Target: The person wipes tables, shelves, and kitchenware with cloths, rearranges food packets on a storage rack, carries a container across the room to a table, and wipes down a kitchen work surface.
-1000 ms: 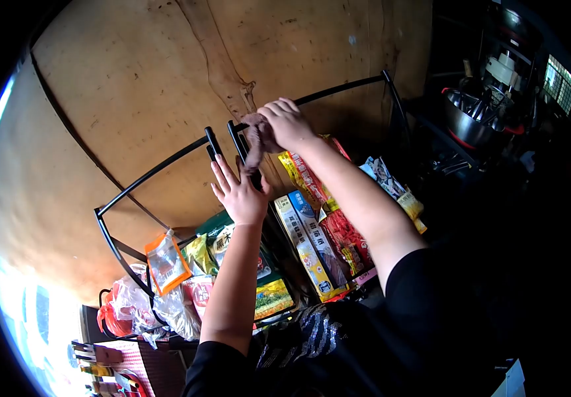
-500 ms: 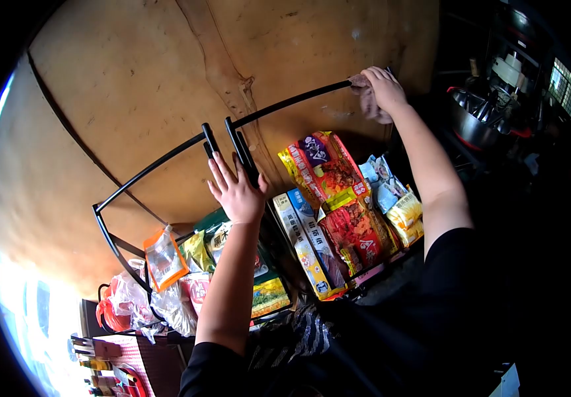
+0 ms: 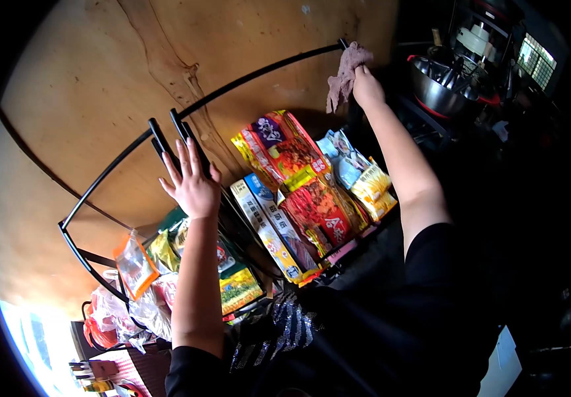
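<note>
My right hand (image 3: 367, 86) is closed on a mauve cloth (image 3: 346, 76), which hangs by the far right corner of a black metal rack frame (image 3: 259, 71). My left hand (image 3: 193, 182) has its fingers spread against the black uprights near the middle of the rack; whether it presses on them is hard to tell. Just right of the left hand lie long boxes (image 3: 269, 228) and red and yellow food packets (image 3: 312, 205). Below the left hand, partly behind the forearm, is a green and yellow package (image 3: 240, 288).
Behind the rack stands a brown wood-patterned panel (image 3: 100, 79). A clear pouch with orange edges (image 3: 134, 264) and plastic bags (image 3: 110, 311) are at the left. A metal bowl (image 3: 441, 86) and a mixer (image 3: 477, 40) stand at the upper right.
My right hand has carried the cloth rightward along the top bar from the middle to the far corner. My left hand stays by the uprights. The view has shifted, moving the rack leftward in the picture.
</note>
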`<state>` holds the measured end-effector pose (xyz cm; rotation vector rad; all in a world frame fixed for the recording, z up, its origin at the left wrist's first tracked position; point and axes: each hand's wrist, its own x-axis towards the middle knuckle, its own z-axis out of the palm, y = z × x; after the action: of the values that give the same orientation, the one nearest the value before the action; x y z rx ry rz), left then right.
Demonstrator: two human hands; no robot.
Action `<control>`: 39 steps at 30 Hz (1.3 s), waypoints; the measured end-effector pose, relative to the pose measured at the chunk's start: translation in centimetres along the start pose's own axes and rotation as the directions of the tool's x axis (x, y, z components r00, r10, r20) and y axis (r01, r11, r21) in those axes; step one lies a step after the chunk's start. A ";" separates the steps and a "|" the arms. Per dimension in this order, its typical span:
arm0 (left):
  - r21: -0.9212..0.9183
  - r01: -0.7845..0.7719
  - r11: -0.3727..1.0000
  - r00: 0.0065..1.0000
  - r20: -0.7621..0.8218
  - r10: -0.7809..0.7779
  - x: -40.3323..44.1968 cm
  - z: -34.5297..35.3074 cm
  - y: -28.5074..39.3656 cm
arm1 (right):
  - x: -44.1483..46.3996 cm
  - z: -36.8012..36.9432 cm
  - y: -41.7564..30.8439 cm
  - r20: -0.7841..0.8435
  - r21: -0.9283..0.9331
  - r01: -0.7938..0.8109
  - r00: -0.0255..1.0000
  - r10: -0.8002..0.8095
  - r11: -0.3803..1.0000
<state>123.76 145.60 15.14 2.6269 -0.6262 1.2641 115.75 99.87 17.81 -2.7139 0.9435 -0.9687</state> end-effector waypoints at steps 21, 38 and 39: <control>-0.098 -0.009 0.995 1.000 -0.023 0.007 -0.4 -0.3 -0.5 | -17.4 -4.8 4.6 0.347 0.818 -0.545 0.721 0.600 0.182; -0.166 -0.013 0.986 0.999 -0.032 0.008 -0.3 -0.4 -0.9 | -5.6 2.9 -30.5 -0.541 0.510 0.676 0.733 -0.412 0.532; -0.164 -0.011 0.986 0.999 -0.031 0.006 -0.3 -0.4 -0.8 | -6.0 3.8 -32.0 -0.537 0.476 0.686 0.722 -0.436 0.550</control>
<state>123.66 146.58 15.21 2.4697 -0.7052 1.1981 131.07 128.67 21.03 -2.2264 -0.3461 -1.5747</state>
